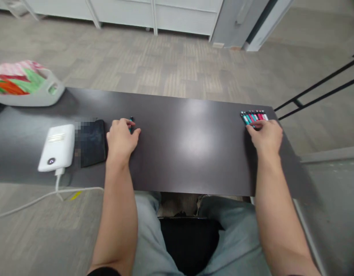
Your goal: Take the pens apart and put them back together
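On the left half of the dark table, my left hand [122,136] rests with its thumb held apart from its curled fingers. Beside those fingers lies a small slim teal-and-black cylinder [131,119], partly covered by the hand. At the table's right end, a tight side-by-side row of small slim cylinders [253,115] in teal, red, pink and white has dark tips; they look like batteries. My right hand [266,136] reaches over the near end of this row, thumb and index fingertips close together there. What lies between those fingertips is hidden.
Left of my left hand lie a dark tablet-like device [93,143] and a white device [58,145] with a white cable [79,189]. A white basket [52,94] of colourful packs stands at the far left of the table [177,145]. Black metal bars [315,90] stand beyond the right end.
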Demonstrator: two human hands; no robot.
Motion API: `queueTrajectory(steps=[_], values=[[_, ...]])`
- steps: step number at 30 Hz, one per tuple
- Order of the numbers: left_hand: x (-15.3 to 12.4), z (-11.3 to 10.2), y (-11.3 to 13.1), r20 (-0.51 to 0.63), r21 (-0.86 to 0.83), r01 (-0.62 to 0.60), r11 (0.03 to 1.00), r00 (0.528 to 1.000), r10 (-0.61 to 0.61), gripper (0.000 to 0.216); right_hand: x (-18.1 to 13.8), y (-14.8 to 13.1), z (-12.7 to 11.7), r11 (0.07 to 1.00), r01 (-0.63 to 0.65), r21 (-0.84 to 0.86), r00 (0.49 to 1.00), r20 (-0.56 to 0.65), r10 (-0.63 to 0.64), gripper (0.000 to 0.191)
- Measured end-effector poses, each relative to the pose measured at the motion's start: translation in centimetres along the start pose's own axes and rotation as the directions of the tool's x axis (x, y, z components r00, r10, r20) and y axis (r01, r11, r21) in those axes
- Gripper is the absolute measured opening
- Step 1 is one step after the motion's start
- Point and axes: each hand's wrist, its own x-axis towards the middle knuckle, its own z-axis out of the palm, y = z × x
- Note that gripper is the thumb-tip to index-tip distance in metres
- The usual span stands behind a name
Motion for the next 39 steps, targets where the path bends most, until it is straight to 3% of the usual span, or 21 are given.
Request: queueTrajectory(steps=[2, 3, 5, 7, 10, 12, 15, 17, 19, 21, 22, 25, 27, 31, 36, 39], values=[[-0.1, -0.1, -0.1, -0.042, 0.005, 0.043, 0.999, 0.998, -0.043, 0.033, 0.2, 1.4, 0.6, 0.985, 0.153, 0.085, 0.987, 0.027, -0.155, 0.012], [-0.1, -0.1, -0.3, -0.046, 0.007, 0.052, 0.999, 0.998, -0.052, 0.036, 0.3, 2.0, 0.8, 0.980, 0.169, 0.102, 0.985, -0.031, -0.167, 0.012], [-0.2, -0.1, -0.6, -0.028, 0.004, 0.060, 0.998, 0.998, -0.060, 0.034, 0.4, 2.7, 1.0, 0.969, 0.214, 0.125, 0.977, -0.029, -0.212, 0.007], [-0.1, 0.1, -1.0, -0.005, -0.033, 0.063, 0.997, 0.998, -0.063, 0.023, 0.6, 2.4, 1.3, 0.980, 0.174, 0.095, 0.985, -0.028, -0.172, 0.008], [0.2, 0.7, -1.2, -0.026, -0.133, 0.039, 0.990, 0.999, -0.043, 0.008, 0.8, 0.4, 1.7, 0.998, -0.053, -0.038, 0.994, -0.093, 0.050, 0.014], [0.3, 1.0, -0.9, -0.033, -0.201, -0.054, 0.978, 0.998, 0.048, 0.001, 0.6, -1.4, 1.4, 0.994, -0.085, -0.065, 0.994, -0.073, 0.081, 0.022], [-0.1, 1.3, 0.9, -0.029, -0.370, -0.270, 0.889, 0.960, 0.279, 0.011, -1.3, -4.3, -0.3, 0.978, 0.157, 0.138, 0.985, 0.049, -0.165, 0.018], [-0.8, 1.7, 2.8, -0.044, -0.516, -0.381, 0.767, 0.906, 0.421, 0.013, -3.4, -6.5, -2.0, 0.876, 0.334, 0.347, 0.920, 0.081, -0.383, 0.011], [-1.8, 2.2, 5.0, -0.056, -0.646, -0.426, 0.633, 0.854, 0.518, 0.019, -5.7, -8.9, -3.4, 0.703, 0.492, 0.514, 0.803, 0.044, -0.594, 0.033], [-2.7, 2.9, 7.1, -0.074, -0.733, -0.437, 0.521, 0.813, 0.578, 0.025, -7.6, -10.9, -4.2, 0.608, 0.538, 0.584, 0.720, 0.056, -0.691, 0.051], [-3.1, 3.2, 8.0, -0.080, -0.762, -0.436, 0.479, 0.797, 0.598, 0.029, -8.2, -11.7, -4.3, 0.582, 0.533, 0.614, 0.691, 0.081, -0.718, 0.050], [-3.9, 4.0, 9.9, -0.083, -0.813, -0.402, 0.420, 0.795, 0.600, 0.041, -9.0, -12.7, -4.2, 0.544, 0.445, 0.712, 0.619, 0.195, -0.761, 0.034], [-4.2, 4.2, 10.6, -0.078, -0.852, -0.347, 0.391, 0.824, 0.561, 0.052, -9.0, -12.5, -4.1, 0.508, 0.334, 0.794, 0.628, 0.214, -0.748, 0.040], [-4.5, 5.0, 11.5, -0.095, -0.941, -0.246, 0.231, 0.850, 0.519, 0.061, -9.1, -12.0, -4.3, 0.420, 0.083, 0.904, 0.710, 0.242, -0.661, 0.044], [-4.7, 6.8, 12.4, -0.124, -0.975, -0.203, 0.093, 0.838, 0.532, 0.057, -9.9, -12.5, -4.2, 0.314, -0.177, 0.933, 0.669, 0.348, -0.656, 0.056], [-4.9, 7.7, 13.0, -0.103, -0.976, -0.184, 0.113, 0.856, 0.507, 0.061, -10.5, -12.7, -3.6, 0.305, -0.294, 0.906, 0.620, 0.424, -0.661, 0.062]])
